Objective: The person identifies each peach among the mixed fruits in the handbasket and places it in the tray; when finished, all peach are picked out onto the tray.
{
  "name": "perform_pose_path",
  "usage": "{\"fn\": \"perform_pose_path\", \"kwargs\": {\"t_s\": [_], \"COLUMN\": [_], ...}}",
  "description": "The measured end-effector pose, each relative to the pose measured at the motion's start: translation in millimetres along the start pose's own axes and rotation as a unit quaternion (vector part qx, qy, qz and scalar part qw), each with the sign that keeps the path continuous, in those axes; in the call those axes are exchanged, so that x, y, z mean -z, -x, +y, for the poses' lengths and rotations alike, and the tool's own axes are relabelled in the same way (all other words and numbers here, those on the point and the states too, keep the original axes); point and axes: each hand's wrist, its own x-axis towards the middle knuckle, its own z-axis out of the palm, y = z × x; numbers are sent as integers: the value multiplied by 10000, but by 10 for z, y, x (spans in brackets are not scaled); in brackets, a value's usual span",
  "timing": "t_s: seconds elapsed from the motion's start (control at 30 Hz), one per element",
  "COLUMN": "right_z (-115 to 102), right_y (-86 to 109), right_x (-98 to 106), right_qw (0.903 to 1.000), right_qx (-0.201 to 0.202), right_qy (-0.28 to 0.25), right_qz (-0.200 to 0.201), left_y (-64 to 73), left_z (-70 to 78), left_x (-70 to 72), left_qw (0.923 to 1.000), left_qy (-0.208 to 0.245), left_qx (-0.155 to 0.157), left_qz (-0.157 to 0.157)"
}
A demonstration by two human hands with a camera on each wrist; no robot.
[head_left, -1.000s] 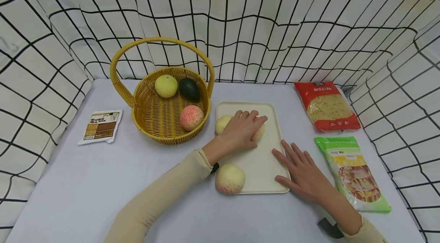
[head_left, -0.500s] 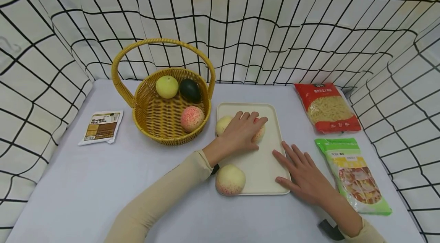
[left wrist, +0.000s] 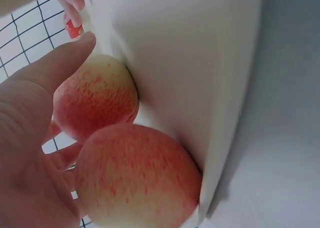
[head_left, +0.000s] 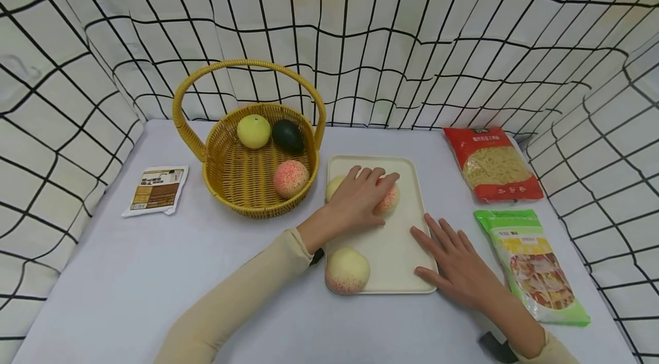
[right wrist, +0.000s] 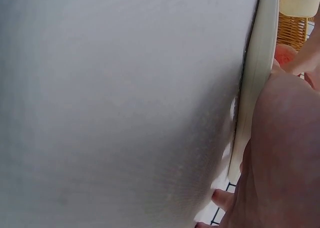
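You have two hands in the frame: your left hand (head_left: 355, 201) at the centre and your right hand (head_left: 458, 266) at lower right. You can count four peaches: a basket peach (head_left: 291, 179) left of centre, then, mid-frame, an upper pale peach (head_left: 334, 185), an upper speckled peach (head_left: 390, 202) and a lower peach (head_left: 348, 270). Toward the upper left you see one yellow-green fruit (head_left: 254, 131) and one dark green fruit (head_left: 288, 136). Your packages number three: one white-and-brown packet (head_left: 157, 189) at left, one red bag (head_left: 494, 166) at upper right, one green bag (head_left: 535, 266) at lower right. You have one wicker basket (head_left: 242, 175), one cream tray (head_left: 396, 255) and one white surface (head_left: 128, 284).
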Motion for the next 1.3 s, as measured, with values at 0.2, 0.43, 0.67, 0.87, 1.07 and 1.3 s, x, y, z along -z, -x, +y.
{"fn": "perform_pose_path", "kwargs": {"t_s": [0.2, 0.43, 0.67, 0.87, 1.07, 1.3], "right_z": [-16, -26, -14, -3, -14, -18], "right_y": [5, 1, 0, 3, 2, 5], "right_x": [16, 22, 21, 25, 24, 34], "right_qw": [10000, 10000, 10000, 10000, 10000, 10000], "right_qx": [12, 20, -31, -37, 15, 37], "right_qy": [-3, -18, -2, -41, -85, -88], "right_qz": [25, 5, -37, -32, -31, -20], "left_y": [92, 176, 305, 397, 491, 639], "left_z": [-83, -137, -264, -370, -454, -569], "left_x": [46, 116, 253, 355, 400, 411], "left_qw": [9998, 9992, 9978, 9964, 9952, 9924], "left_qy": [10, -15, -138, -98, 123, 405], "left_qx": [67, 52, 14, 82, 179, 357], "left_qz": [161, 388, 651, 834, 955, 1106]}}
